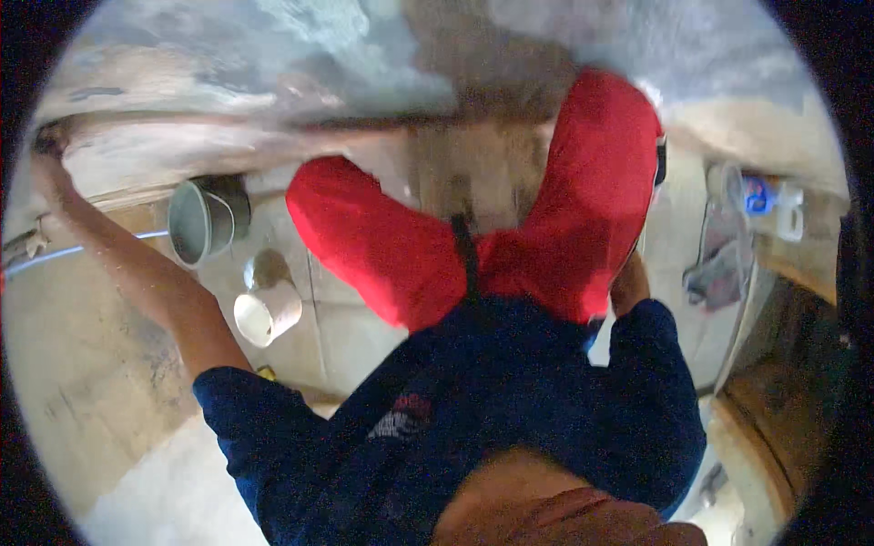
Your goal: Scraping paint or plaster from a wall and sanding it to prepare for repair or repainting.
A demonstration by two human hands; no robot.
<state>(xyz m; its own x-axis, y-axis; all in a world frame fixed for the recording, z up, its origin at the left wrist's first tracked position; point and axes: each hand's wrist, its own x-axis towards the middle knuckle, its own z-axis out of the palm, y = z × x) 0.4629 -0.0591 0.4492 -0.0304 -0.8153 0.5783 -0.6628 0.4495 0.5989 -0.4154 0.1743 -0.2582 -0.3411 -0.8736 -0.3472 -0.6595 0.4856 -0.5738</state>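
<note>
My left arm stretches out to the far left. My left hand (51, 144) is at the edge of a pale ledge (137, 159) along the wall; its fingers are dark and blurred, so their grip cannot be made out. Below the left forearm stand a dark grey bucket (189, 223) with a thin handle and a small white tub (273, 309). My right arm reaches down beside my red-trousered right leg (596, 182). Only part of that forearm shows, and the right hand is hidden behind the leg.
A blue hose (68, 252) runs along the left side. To the right are a white jug (790, 217), a blue packet (758, 195) and a crumpled grey item (719, 278). The stained wall (355, 55) rises ahead, close to my knees.
</note>
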